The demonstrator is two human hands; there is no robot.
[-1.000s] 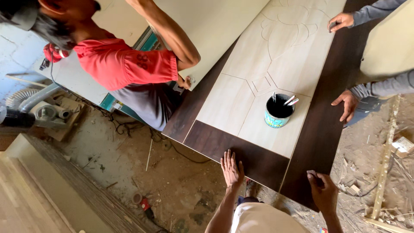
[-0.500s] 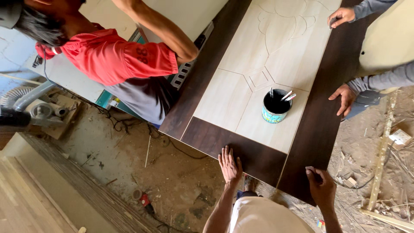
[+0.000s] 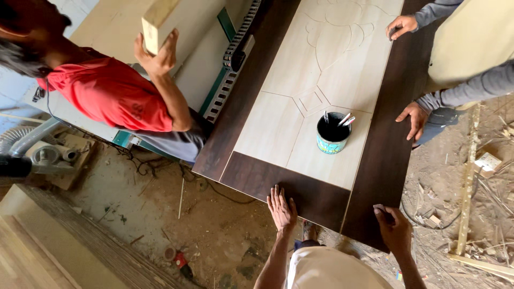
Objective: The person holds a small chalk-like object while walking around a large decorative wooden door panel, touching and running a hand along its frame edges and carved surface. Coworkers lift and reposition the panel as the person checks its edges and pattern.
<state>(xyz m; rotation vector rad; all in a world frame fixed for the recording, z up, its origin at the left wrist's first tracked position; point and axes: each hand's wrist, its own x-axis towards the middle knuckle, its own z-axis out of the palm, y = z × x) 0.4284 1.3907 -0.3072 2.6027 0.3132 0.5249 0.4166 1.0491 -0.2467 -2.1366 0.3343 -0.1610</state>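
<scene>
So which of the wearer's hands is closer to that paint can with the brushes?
Right, narrowly. The right hand sits at the panel's near corner, below the can. The left hand lies flat on the near edge, below and further left.

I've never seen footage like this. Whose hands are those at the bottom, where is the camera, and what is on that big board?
The camera sits on a person's head, looking down. Their left hand lies flat on the dark edge of a door panel; their right hand rests at its corner, perhaps pinching something small. On the panel's pale middle stands a can holding sticks. A co-worker in red lifts a wooden block; another person's hands touch the right edge.
</scene>
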